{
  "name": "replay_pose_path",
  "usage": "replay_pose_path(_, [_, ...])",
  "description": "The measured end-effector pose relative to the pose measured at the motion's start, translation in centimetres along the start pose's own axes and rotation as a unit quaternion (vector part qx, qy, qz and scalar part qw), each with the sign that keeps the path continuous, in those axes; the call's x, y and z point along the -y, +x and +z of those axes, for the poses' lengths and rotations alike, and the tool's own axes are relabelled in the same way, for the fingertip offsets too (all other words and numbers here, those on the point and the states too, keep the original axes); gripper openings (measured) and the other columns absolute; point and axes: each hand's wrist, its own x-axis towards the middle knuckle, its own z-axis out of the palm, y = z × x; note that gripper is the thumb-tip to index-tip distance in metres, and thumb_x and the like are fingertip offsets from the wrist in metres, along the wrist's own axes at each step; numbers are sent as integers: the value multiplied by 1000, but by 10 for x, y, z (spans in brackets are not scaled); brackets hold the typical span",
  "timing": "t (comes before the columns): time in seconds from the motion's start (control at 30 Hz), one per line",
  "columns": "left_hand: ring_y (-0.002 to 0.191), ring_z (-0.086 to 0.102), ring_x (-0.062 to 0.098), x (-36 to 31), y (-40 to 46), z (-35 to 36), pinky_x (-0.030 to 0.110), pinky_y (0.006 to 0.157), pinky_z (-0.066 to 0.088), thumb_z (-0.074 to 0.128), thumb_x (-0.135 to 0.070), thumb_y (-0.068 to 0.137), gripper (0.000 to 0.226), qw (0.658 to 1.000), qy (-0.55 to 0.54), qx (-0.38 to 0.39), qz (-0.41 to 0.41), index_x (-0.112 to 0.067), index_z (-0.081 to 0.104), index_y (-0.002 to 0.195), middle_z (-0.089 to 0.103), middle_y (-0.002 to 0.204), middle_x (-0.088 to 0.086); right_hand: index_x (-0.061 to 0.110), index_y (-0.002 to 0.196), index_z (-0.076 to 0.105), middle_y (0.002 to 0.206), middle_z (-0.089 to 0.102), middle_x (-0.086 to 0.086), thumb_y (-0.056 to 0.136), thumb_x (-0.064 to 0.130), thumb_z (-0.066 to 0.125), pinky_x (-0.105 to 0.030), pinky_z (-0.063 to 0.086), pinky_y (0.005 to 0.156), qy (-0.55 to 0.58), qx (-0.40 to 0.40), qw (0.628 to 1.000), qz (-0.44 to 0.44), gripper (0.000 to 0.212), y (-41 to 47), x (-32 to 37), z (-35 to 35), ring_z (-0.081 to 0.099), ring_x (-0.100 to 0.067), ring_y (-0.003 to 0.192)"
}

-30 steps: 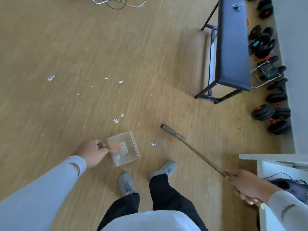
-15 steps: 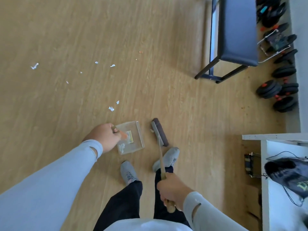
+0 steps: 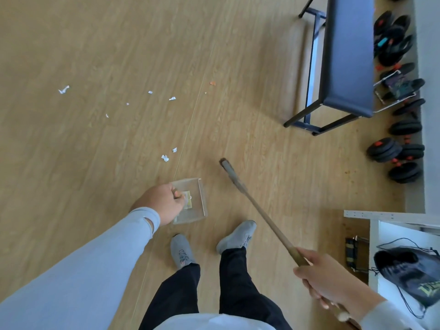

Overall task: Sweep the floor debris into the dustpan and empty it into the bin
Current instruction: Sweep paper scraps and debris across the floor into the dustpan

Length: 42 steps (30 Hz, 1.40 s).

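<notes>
A clear plastic dustpan (image 3: 197, 201) sits on the wooden floor just ahead of my feet, with bits of paper inside it. My left hand (image 3: 162, 203) grips its handle at the left side. My right hand (image 3: 326, 279) holds the wooden handle of a broom (image 3: 257, 210), whose dark head (image 3: 229, 171) rests on the floor to the right of the dustpan, a little apart from it. White paper scraps (image 3: 165, 158) lie just beyond the dustpan; more scraps (image 3: 63, 89) are scattered farther out to the left. A small orange bit (image 3: 212, 83) lies farther ahead.
A dark blue bench (image 3: 345, 55) on black legs stands at the upper right. Black dumbbells and weights (image 3: 400, 153) line the right wall. A white shelf unit (image 3: 390, 234) with a black bag (image 3: 409, 270) is at the lower right. No bin is in view.
The broom has swung out from close beside the dustpan to the right, its head now farther from the pan. My right hand moved right with it. The dustpan stayed put.
</notes>
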Motion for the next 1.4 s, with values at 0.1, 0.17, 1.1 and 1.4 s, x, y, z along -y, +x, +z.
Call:
replay_pose_path(0.1, [66,59,18,2,0,1,30,58,41,55,-37,93,19,1000,-8,-6,-3,-20,59,88,64,77,-2,25,142,48,91,71,-20,95,9,45,-30,51,46,-122,-74,990,-5,50,33,3,24,57,-21,55])
replay_pose_path(0.17, [69,61,19,4,2,1,31,60,44,53,-37,93,17,1000,1,-9,-3,-22,60,91,65,80,-2,20,134,50,87,71,-15,88,8,39,-29,51,47,-136,-58,989,3,48,48,9,49,58,-21,52])
replay_pose_path(1.1, [78,65,21,62,-49,9,32,67,48,60,-37,94,38,996,-38,-21,-79,-14,60,124,65,93,-2,9,105,59,65,65,-8,79,8,48,-32,53,59,-142,-7,990,-18,28,58,2,58,60,-24,56])
replay_pose_path(1.4, [78,62,19,68,-42,9,34,72,49,55,-30,95,30,996,-32,-38,-78,-18,62,121,64,95,-1,23,115,65,65,48,-6,87,1,54,-25,33,43,-5,173,985,5,37,26,-1,63,37,-15,46])
